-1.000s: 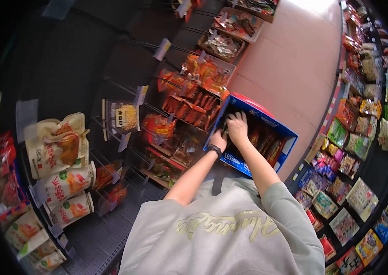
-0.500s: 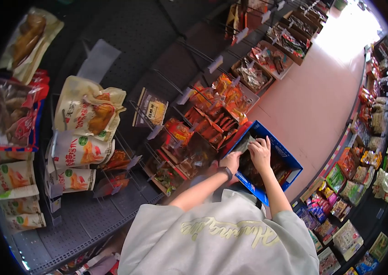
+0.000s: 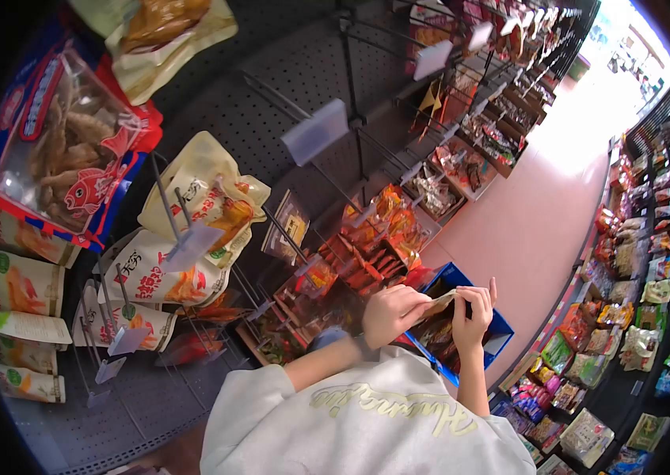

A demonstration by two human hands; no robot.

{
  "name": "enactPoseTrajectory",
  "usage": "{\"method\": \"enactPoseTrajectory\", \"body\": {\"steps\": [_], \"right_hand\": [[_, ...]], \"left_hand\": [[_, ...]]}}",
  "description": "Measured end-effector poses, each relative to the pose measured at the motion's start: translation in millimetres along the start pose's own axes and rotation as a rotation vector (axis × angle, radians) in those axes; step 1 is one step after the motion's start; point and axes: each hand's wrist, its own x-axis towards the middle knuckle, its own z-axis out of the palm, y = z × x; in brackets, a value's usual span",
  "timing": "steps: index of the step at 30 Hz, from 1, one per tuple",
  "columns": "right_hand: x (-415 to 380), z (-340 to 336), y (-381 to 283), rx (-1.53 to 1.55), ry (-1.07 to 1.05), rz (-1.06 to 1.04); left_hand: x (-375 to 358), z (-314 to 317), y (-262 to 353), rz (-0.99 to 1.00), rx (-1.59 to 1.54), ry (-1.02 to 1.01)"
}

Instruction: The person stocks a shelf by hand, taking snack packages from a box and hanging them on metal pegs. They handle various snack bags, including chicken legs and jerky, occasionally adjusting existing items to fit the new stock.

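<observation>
A small flat snack packet [image 3: 441,302], pale with some brown, is stretched between my two hands and seen nearly edge-on. My left hand [image 3: 392,314], with a dark band at the wrist, pinches its left end. The right end is gripped by the thumb and fingers of my right hand [image 3: 471,313], one finger sticking up. Both hands are above a blue open box [image 3: 498,336] in front of my body. Dark brown packets [image 3: 439,339] lie inside the box, partly covered by the hands.
Bags of snacks [image 3: 169,265] hang on hooks of a black pegboard rack [image 3: 272,47] to the left. Orange packets [image 3: 382,229] in cartons line the lower shelf. Metal hooks with plastic label holders [image 3: 315,131] jut out. Another stocked shelf [image 3: 636,317] runs along the right.
My hands have come up from inside the box and now hold the packet above it. The view has shifted, with the hanging bags appearing larger.
</observation>
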Motion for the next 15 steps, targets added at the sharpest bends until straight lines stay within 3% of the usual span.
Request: {"method": "enactPoseTrajectory", "body": {"steps": [1,4,7,9,13,15], "right_hand": [[11,0,-16,0.048,0.015,-0.015],[41,11,-47,0.188,0.076,-0.084],[73,37,-70,0.299,0.092,-0.131],[90,60,-73,0.377,0.057,-0.108],[133,98,-112,0.989,0.007,0.391],[149,113,-102,1.018,-0.203,0.411]], "left_hand": [[5,-17,6,0.022,-0.06,0.021],[14,-58,31,-0.208,-0.53,0.164],[22,-84,13,-0.024,-0.421,0.181],[22,-92,-2,-0.103,-0.389,0.279],[36,-110,-28,-0.223,-0.466,0.528],[51,-127,-27,-0.262,-0.524,0.587]]}}
